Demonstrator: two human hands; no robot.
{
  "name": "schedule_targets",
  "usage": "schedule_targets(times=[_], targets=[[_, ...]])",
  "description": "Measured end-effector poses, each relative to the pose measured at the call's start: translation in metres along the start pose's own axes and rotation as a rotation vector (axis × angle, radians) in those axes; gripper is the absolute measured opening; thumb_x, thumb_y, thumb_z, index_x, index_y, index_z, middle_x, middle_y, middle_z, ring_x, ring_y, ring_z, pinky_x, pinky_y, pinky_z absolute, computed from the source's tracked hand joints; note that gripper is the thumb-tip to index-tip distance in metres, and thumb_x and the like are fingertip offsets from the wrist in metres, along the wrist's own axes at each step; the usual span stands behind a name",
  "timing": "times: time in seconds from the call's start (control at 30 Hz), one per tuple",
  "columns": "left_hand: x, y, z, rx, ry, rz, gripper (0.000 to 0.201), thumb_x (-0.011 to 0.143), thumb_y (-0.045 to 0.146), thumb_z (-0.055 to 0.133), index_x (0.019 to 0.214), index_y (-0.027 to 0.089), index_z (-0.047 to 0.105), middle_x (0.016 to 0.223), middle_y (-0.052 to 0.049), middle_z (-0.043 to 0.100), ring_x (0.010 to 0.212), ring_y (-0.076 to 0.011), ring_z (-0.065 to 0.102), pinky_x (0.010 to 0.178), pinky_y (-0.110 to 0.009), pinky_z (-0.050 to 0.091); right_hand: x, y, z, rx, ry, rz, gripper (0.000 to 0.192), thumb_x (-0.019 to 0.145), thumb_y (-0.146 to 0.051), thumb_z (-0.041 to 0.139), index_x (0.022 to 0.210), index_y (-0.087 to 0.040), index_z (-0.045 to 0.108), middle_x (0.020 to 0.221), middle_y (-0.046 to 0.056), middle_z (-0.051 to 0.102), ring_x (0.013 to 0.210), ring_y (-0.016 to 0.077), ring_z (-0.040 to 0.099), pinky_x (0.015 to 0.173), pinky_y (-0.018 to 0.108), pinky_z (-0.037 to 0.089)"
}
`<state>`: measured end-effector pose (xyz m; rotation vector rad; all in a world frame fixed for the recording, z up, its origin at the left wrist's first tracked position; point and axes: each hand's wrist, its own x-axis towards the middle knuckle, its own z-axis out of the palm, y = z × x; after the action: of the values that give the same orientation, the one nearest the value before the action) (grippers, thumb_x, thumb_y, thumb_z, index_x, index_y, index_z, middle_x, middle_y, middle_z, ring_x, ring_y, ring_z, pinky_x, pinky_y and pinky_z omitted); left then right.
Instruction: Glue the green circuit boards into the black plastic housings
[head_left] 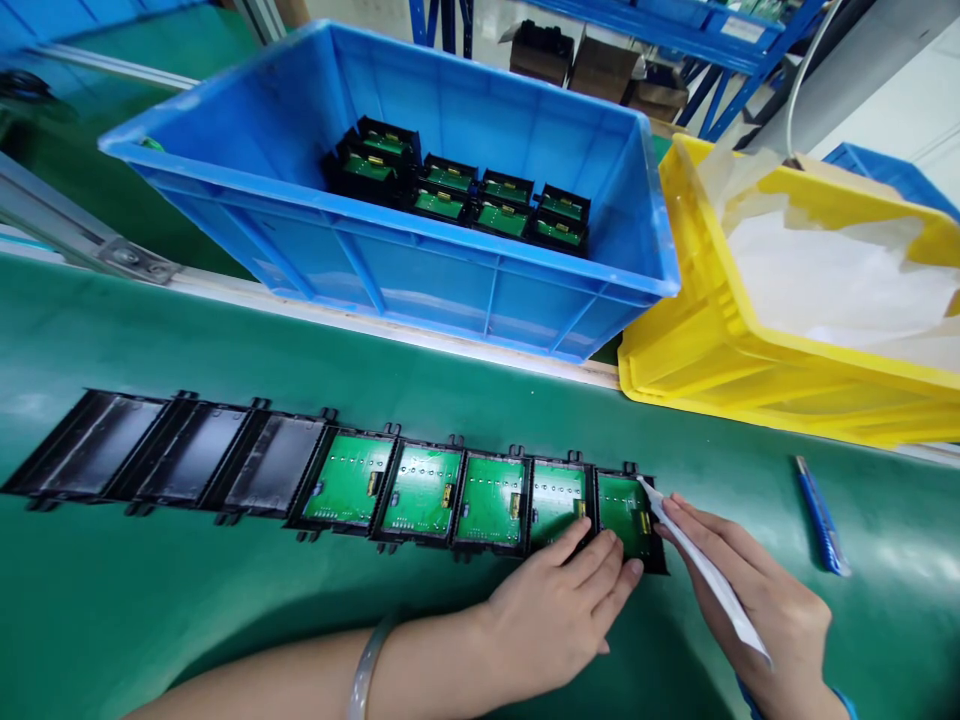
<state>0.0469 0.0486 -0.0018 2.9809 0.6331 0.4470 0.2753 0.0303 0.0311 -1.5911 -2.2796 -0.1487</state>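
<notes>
A row of black plastic cases (276, 462) joined edge to edge runs across the bench; several at the right hold green circuit boards (421, 487). My left hand (551, 610) lies with fingers stretched over the lower edges of the two rightmost cases, touching them. My right hand (757, 590) is closed around a folded white strip (712, 580), perhaps paper or cloth. The strip's narrow tip rests at the upper right corner of the rightmost case (624, 512). The lower parts of those two cases are partly hidden by my left fingers.
Behind the row stands a blue bin (420, 260) with several black cases with green boards inside. A yellow bin (690, 370) lined with white sheeting is at the right. A blue utility knife (821, 520) lies on the green bench mat (247, 600).
</notes>
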Motion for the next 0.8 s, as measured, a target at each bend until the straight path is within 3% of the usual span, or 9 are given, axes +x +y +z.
schedule_targets(times=[0.8], targets=[[-0.0005, -0.0001, 0.0008, 0.0, -0.008, -0.001, 0.053, 0.104, 0.037, 0.031, 0.143, 0.002, 0.038, 0.139, -0.012, 0.054, 0.134, -0.0275, 0.041, 0.116, -0.046, 0.022, 0.0006, -0.0013, -0.0024, -0.008, 0.005, -0.029, 0.03, 0.097, -0.013, 0.047, 0.119, -0.021, 0.066, 0.12, 0.002, 0.067, 0.1, 0.0137, 0.068, 0.062, 0.017, 0.052]])
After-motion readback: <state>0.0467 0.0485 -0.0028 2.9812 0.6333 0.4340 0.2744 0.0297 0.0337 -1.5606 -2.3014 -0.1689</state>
